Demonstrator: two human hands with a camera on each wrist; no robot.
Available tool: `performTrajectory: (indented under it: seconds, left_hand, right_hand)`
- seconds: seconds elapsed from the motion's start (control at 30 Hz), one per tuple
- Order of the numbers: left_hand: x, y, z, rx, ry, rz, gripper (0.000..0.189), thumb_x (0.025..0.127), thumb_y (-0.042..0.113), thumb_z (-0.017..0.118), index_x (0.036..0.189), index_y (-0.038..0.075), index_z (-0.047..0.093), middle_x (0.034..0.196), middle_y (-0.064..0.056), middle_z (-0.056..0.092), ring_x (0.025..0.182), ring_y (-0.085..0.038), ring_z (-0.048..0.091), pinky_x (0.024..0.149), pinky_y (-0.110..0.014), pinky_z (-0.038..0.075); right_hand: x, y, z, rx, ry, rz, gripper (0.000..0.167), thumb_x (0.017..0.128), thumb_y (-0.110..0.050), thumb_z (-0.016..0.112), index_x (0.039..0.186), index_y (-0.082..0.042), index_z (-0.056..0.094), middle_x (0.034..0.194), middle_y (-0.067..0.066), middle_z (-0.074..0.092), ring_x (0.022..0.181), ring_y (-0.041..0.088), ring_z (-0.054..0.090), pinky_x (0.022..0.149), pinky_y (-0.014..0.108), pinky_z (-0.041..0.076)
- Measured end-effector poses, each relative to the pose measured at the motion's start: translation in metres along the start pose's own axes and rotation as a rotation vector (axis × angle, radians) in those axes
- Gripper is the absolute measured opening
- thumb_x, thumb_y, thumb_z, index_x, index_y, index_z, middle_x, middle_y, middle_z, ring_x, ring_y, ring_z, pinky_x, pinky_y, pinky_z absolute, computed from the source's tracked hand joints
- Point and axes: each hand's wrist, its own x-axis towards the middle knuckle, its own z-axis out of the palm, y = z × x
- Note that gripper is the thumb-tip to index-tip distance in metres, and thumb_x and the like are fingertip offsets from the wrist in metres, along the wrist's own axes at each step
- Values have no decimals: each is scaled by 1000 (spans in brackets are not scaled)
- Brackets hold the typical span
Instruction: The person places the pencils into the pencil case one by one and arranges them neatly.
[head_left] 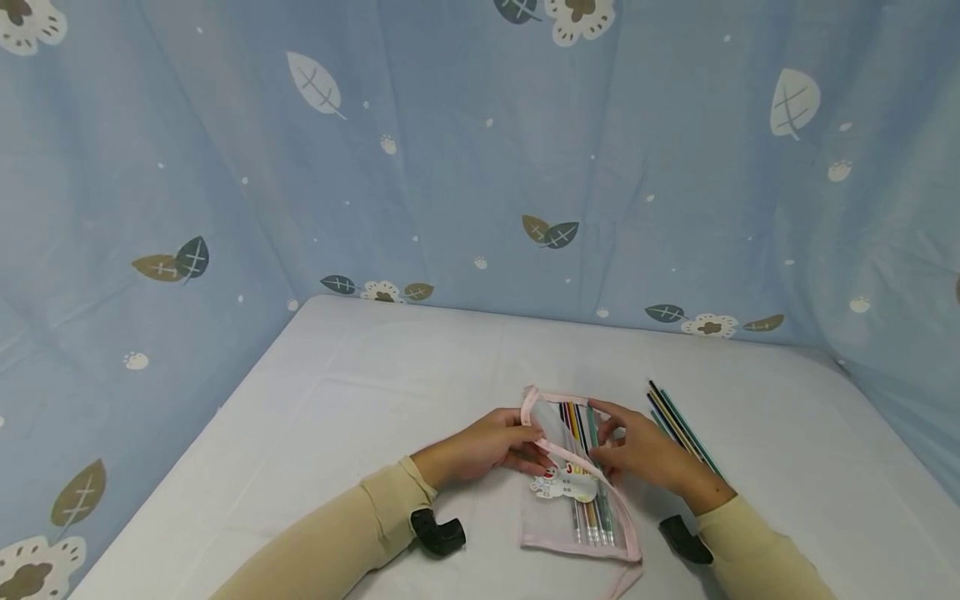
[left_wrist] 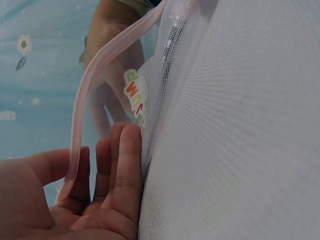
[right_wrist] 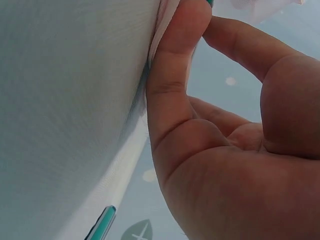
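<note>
A see-through mesh pencil pouch (head_left: 547,525) with pink trim and a white "JUMP" cartoon patch (head_left: 573,483) lies on the table. Several pencils (head_left: 577,425) are inside it, side by side. My left hand (head_left: 491,446) pinches the pink-edged flap at the pouch's left side; in the left wrist view the pink trim (left_wrist: 82,105) runs between thumb and fingers. At the pouch's right edge, my right hand (head_left: 637,446) has thumb and index finger together on a teal pencil (right_wrist: 210,2), only whose end shows in the right wrist view. The fingers partly hide that pencil from above.
Several loose pencils (head_left: 682,429), teal and dark among them, lie in a bundle just right of the right hand. A white cloth covers the table (head_left: 405,358). Blue patterned curtain (head_left: 450,167) stands behind and at the sides. A pink strap (head_left: 626,579) trails from the pouch's near corner.
</note>
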Motion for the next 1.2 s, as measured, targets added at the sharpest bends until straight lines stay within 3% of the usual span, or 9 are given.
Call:
performTrajectory:
  seconds: [0.17, 0.37, 0.7, 1.2]
  left_hand:
    - [0, -2, 1, 4, 7, 0, 17, 103, 10, 49, 107, -3, 57, 93, -8, 69, 88, -18, 71, 88, -38, 63]
    - [0, -2, 1, 1, 8, 7, 17, 103, 10, 48, 107, -3, 57, 93, -9, 68, 88, -19, 71, 88, -39, 63]
    - [0, -3, 1, 15, -5, 17, 22, 104, 12, 48, 112, -7, 55, 94, -8, 69, 89, -18, 71, 88, -38, 63]
    - [1, -6, 0, 5, 14, 9, 15, 103, 11, 49, 105, -1, 58, 93, -9, 69, 88, -19, 71, 86, -38, 64]
  right_hand:
    - [-1, -1, 1, 7, -2, 6, 77, 90, -11, 73, 154, -1, 32, 105, 14, 55, 70, 16, 60, 51, 24, 49]
    - [0, 1, 1, 52, -35, -7, 75, 89, -9, 73, 152, 2, 33, 102, 15, 57, 68, 16, 63, 53, 27, 56]
    - [-1, 4, 2, 49, -64, -63, 67, 89, -8, 71, 147, 7, 40, 95, 13, 57, 65, 15, 59, 51, 27, 55]
    - [-1, 5, 4, 57, -91, -82, 59, 91, -6, 66, 145, 6, 44, 100, 14, 56, 69, 13, 57, 51, 29, 57]
